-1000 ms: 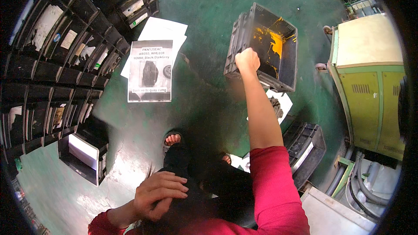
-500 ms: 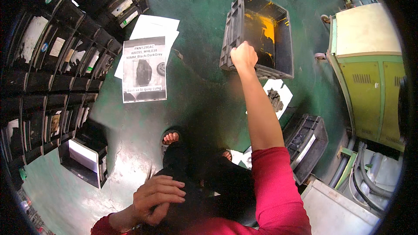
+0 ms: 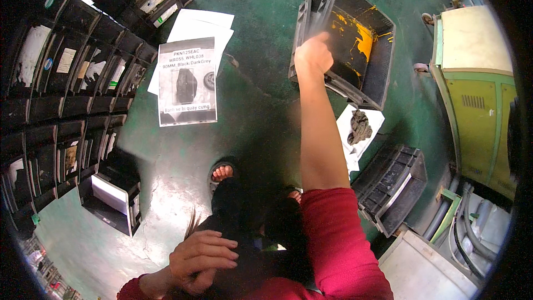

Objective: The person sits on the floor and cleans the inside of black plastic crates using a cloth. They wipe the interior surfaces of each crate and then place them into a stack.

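Far ahead and a little to the right, my right hand (image 3: 315,55) is closed on the left rim of a black plastic crate (image 3: 383,69). Orange paint-like stains show inside this crate, which leans to the right. Behind its left side another black crate (image 3: 300,28) shows in part, and a gap runs between their rims. My fingertips are partly hidden at the rim. Low in the view, over my dark trousers, my left hand (image 3: 202,255) holds nothing, its fingers loosely bent and apart.
Printed sheets (image 3: 186,100) lie on the green floor at the left. A dark crumpled rag (image 3: 360,128) rests on white paper. Another black crate (image 3: 388,189) stands at the right, near a wheeled green cabinet (image 3: 480,111). Stacked black bins (image 3: 72,94) line the left.
The stained crate has tilted and shifted right in my right hand, parting from the crate behind it. My left hand stays almost where it was. The whole view has shifted slightly.
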### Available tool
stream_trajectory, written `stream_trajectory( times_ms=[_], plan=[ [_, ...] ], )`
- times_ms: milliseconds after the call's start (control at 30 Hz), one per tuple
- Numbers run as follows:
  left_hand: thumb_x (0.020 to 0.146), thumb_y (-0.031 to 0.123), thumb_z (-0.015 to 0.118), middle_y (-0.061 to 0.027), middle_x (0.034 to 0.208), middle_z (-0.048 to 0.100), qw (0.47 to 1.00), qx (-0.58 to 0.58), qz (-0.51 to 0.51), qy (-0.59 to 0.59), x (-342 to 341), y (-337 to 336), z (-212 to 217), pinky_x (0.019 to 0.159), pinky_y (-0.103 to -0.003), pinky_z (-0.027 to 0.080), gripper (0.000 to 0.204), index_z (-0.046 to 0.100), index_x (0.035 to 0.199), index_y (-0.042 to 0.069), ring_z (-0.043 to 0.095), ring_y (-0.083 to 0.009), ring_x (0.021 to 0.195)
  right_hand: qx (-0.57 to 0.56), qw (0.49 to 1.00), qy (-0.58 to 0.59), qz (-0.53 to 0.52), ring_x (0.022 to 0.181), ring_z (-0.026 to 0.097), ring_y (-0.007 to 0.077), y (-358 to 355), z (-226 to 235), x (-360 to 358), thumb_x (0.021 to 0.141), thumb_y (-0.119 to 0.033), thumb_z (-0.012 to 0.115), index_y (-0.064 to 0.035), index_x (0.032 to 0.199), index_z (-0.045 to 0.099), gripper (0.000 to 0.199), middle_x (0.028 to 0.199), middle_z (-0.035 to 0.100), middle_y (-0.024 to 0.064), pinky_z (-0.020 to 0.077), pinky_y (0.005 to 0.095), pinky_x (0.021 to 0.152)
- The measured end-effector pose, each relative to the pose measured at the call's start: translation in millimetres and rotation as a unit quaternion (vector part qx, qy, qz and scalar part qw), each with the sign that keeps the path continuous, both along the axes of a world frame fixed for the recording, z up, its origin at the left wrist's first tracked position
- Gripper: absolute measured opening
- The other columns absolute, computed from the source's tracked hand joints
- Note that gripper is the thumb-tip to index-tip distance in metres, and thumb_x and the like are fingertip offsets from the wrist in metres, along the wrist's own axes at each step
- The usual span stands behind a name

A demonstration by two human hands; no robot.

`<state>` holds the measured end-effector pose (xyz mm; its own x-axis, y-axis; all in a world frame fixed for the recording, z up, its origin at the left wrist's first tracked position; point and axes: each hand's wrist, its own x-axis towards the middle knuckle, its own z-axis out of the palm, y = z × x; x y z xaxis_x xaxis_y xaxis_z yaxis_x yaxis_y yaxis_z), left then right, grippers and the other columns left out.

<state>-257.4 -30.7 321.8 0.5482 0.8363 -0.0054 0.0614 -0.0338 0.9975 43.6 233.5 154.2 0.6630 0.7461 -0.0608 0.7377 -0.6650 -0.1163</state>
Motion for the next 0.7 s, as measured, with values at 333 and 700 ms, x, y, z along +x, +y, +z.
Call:
stream_trajectory(
  times_ms=[333,700],
  plan=[
    [0.09,0.015,0.046,-0.0101,0.091,0.067,1.0,-0.003,-0.008,0.01,1,0,1,0.087,-0.045,0.046,0.022,0.066,0.086,0.006,0.065,-0.0296,0.091,-0.02,0.998,-0.007,0.061,0.077,0.068,0.0299,-16,0,7,0.084,-0.017,0.056,0.0005,0.117,0.037,0.042,0.085,0.067,0.0156,0.0544,0.0389,0.066],
    [0.092,0.02,0.045,-0.0115,0.085,0.067,1.0,0.005,0.012,0.027,4,-6,3,0.085,-0.045,0.047,0.028,0.066,0.083,0.005,0.066,-0.0313,0.087,0.031,0.999,0.028,0.031,0.083,0.068,0.0274,27,2,15,0.089,-0.012,0.045,0.0124,0.124,0.032,0.044,0.092,0.068,0.0165,0.0546,0.0335,0.07]
  ],
)
